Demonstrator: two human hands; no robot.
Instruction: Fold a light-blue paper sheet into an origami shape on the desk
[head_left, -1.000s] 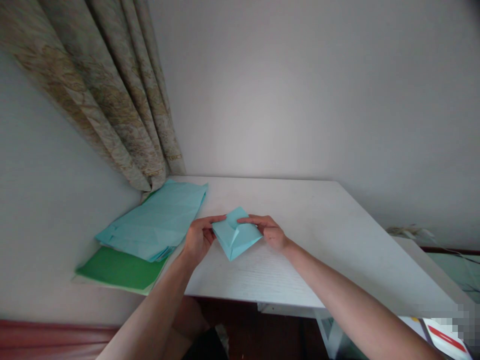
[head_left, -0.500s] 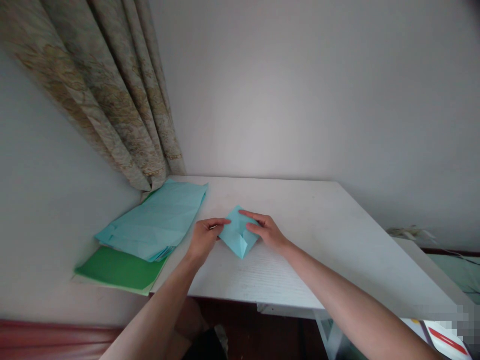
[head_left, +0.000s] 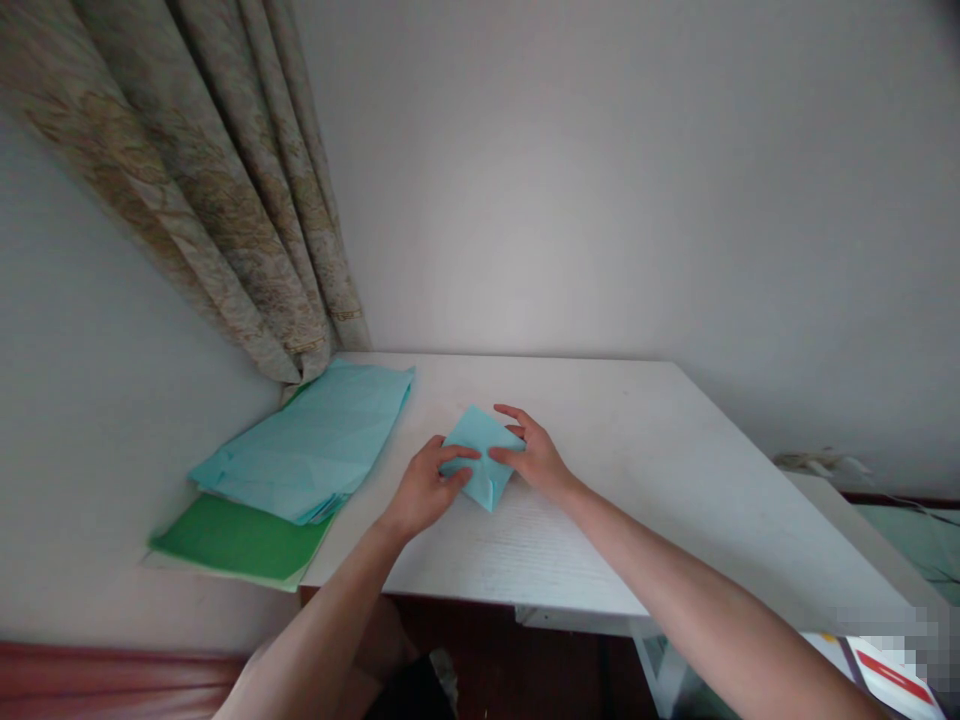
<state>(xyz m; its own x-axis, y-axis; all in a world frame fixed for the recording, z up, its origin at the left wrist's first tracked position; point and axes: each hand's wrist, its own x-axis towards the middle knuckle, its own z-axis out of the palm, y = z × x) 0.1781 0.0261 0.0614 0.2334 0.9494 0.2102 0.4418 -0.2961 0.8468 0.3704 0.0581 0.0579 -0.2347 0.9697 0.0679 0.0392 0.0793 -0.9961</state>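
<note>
A small folded piece of light blue paper (head_left: 480,447) lies on the white table (head_left: 600,500). My left hand (head_left: 427,485) rests on its left side, fingers bent and pressing down on the fold. My right hand (head_left: 529,455) lies on its right side, fingers stretched out flat over the paper's edge. Both hands touch the paper and hold it down against the table top.
A stack of light blue sheets (head_left: 315,440) lies over green sheets (head_left: 232,540) at the table's left end, hanging past the edge. A patterned curtain (head_left: 225,180) hangs at the left. The wall stands close behind the table. Papers (head_left: 892,670) lie low at the right.
The folded paper has come down flat on the table and looks smaller. Both hands moved inward and a little away from me, now pressing on it.
</note>
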